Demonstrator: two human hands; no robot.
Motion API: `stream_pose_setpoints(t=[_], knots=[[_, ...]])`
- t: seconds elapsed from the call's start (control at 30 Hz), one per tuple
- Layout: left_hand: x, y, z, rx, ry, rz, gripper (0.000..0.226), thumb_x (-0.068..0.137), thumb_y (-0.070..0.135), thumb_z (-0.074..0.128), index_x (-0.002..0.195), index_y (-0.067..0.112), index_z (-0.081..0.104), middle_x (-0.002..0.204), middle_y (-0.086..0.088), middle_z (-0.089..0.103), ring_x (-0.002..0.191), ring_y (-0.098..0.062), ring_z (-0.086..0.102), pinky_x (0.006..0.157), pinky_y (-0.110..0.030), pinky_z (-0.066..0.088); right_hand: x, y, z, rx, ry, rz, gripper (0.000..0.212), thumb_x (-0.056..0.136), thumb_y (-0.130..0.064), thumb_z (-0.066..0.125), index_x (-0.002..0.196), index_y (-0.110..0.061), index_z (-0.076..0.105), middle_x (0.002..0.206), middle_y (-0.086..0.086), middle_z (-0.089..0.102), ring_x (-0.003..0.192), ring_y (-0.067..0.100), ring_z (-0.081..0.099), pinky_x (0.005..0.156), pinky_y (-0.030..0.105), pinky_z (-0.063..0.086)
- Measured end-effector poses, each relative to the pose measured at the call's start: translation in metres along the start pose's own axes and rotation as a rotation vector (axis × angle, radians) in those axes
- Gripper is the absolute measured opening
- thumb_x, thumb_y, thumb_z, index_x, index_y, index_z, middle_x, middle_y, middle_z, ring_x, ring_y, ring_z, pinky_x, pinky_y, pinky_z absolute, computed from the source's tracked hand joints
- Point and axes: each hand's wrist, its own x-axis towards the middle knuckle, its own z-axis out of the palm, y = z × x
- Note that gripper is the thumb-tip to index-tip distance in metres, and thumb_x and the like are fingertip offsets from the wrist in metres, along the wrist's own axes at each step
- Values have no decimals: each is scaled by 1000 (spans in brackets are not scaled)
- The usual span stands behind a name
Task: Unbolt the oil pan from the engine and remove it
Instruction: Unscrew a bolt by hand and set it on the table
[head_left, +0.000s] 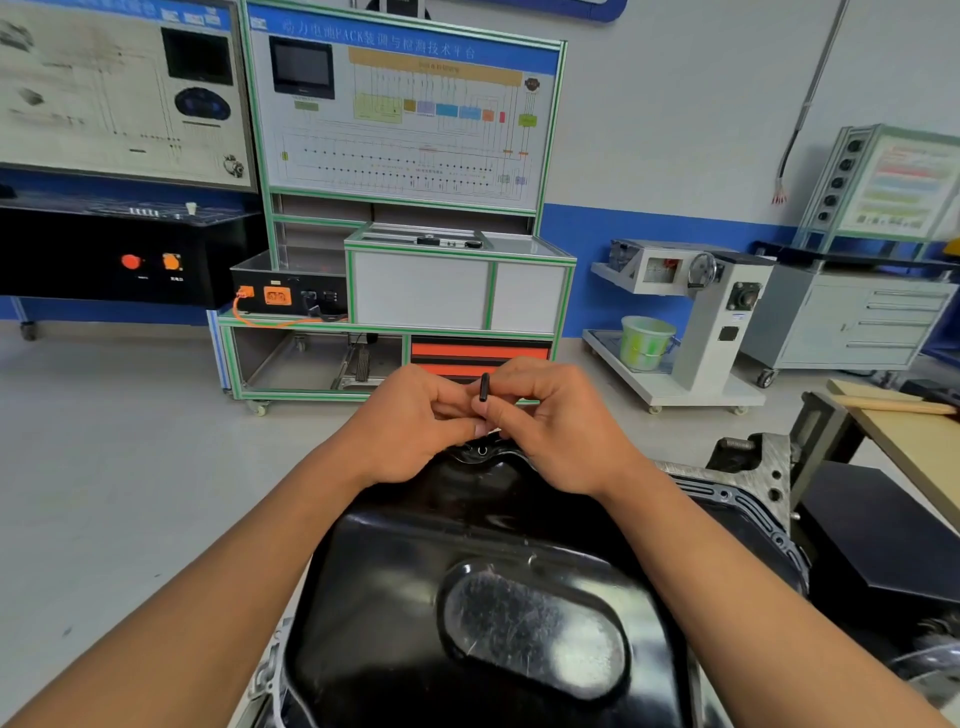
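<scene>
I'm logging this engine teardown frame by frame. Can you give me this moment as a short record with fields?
left hand: left hand, fingers curled, fingertips meeting the other hand's; its own grip unclear
right hand: right hand pinches a small black cylindrical piece, held upright
piece type: bolt or tool bit, cannot tell
hands' place: above the pan's far edge
pan: glossy black metal oil pan, lying on the grey metal engine flange
background: green plastic bucket, beyond the hands to the right

Two hands (410, 423) (563, 428), one oil pan (415, 561), one black rod (484, 387), one green bucket (647, 345).
</scene>
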Motion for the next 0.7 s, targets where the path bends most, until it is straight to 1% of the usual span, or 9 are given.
stream_pose_setpoints(t=[0.1, 0.17, 0.23, 0.27, 0.37, 0.4, 0.47, 0.6, 0.7], knots=[[0, 0, -1, 20, 11, -3, 19, 84, -2, 73, 98, 10, 78, 89, 6, 78, 89, -5, 73, 86, -19, 55, -1, -3, -1, 25, -9, 0, 13, 93, -5, 68, 89, -12, 78, 85, 8, 69, 84, 22, 64, 78, 35, 54], [0, 1, -1, 41, 15, 5, 19, 82, 0, 75, 96, 13, 79, 86, 5, 78, 85, -3, 72, 81, -16, 54, -2, -4, 0, 47, 6, 23, 14, 90, -5, 73, 86, -18, 77, 85, 9, 70, 83, 22, 65, 76, 31, 53], [1, 2, -1, 72, 16, 9, 21, 81, 2, 77, 81, 24, 78, 73, 9, 76, 70, 2, 68, 69, -11, 50, -1, -2, 2, 152, 46, 97, 4, 83, -5, 79, 86, -8, 77, 83, 13, 72, 75, 17, 67, 71, 26, 53], [1, 1, -1, 96, 24, 15, 26, 80, 4, 79, 72, 28, 75, 66, 11, 73, 63, 3, 64, 64, -11, 48, -1, -1, 3, 229, 74, 143, 9, 80, -3, 81, 87, 0, 76, 80, 15, 72, 69, 13, 66, 68, 23, 52], [4, -2, 0, 131, 66, 11, 19, 76, 10, 83, 66, 18, 70, 63, -2, 71, 61, -7, 62, 62, -26, 52, 1, 1, 3, 340, 114, 203, 13, 74, 1, 83, 83, 5, 75, 72, 10, 67, 59, 6, 59, 60, 17, 48], [5, -3, 0, 128, 77, 8, 17, 75, 11, 84, 67, 12, 69, 66, -9, 71, 62, -12, 62, 64, -32, 52, 2, 1, 3, 325, 114, 197, 11, 74, 1, 84, 80, 4, 75, 71, 8, 65, 58, 7, 56, 59, 17, 46], [6, -4, 1, 114, 92, 4, 20, 74, 10, 85, 68, 7, 66, 70, -14, 72, 63, -16, 62, 64, -35, 53, 3, 1, 3, 301, 108, 186, 10, 74, -1, 85, 77, -3, 76, 71, 6, 63, 59, 6, 52, 59, 17, 44], [7, -5, 2, 114, 76, -2, 23, 74, 10, 85, 63, 13, 65, 63, -7, 68, 60, -12, 56, 60, -26, 48, 2, 1, 5, 246, 102, 146, 25, 72, -5, 87, 71, -23, 70, 71, 1, 60, 60, 10, 52, 60, 23, 47], [7, -4, 2, 118, 57, 18, 18, 74, 12, 85, 68, 18, 70, 66, -2, 68, 60, -7, 57, 62, -23, 48, 2, -1, 6, 268, 86, 129, 26, 75, -3, 84, 68, -23, 69, 68, 4, 59, 59, 12, 55, 59, 24, 48]])
